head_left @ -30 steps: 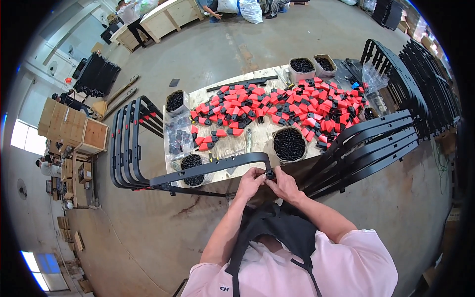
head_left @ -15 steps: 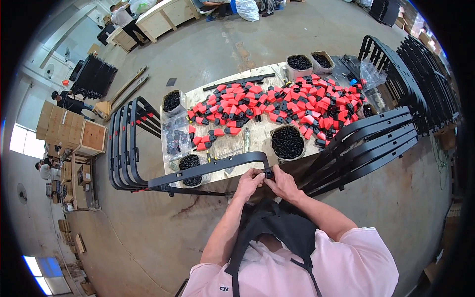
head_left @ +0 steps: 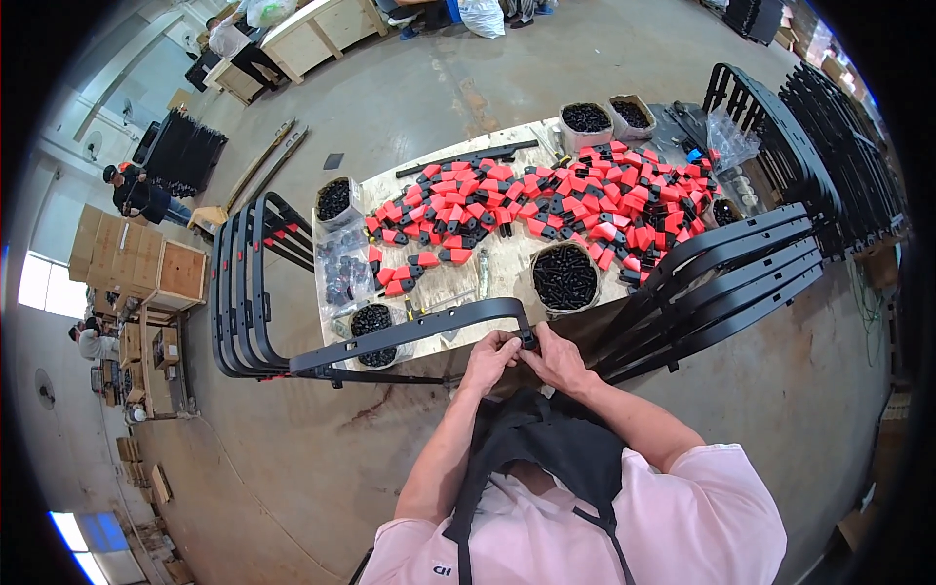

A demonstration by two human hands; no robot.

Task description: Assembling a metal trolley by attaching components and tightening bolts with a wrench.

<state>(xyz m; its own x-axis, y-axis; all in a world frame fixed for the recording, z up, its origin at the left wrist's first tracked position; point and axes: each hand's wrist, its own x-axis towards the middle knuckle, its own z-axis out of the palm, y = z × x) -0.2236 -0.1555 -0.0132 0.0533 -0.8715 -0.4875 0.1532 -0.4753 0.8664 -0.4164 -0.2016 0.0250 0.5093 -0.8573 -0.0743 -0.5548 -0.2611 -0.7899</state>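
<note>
A long black curved bar point(head_left: 429, 325) runs from the left and bends down to an end between my hands, in front of the table. My left hand point(head_left: 490, 362) is closed in a pinch beside that end. Whatever its fingertips hold is hidden. Closed round the same end from the other side is my right hand point(head_left: 560, 361), its thumb and fingers against the bar. Beyond them, a bag of small black parts point(head_left: 565, 278) stands on the table point(head_left: 453, 327), and a wide heap of red-and-black plastic pieces point(head_left: 546, 202) covers its middle.
Black curved frames point(head_left: 244, 292) stand at the left, and several more curved bars point(head_left: 731, 283) fan out at the right. Other bags of black parts point(head_left: 372, 320) sit along the table's edges. Stacked cartons point(head_left: 117, 249) and a person point(head_left: 146, 200) are at the far left.
The view has shifted slightly, so the table and heap sit a little further left and up. My hands keep their place at the bar's end.
</note>
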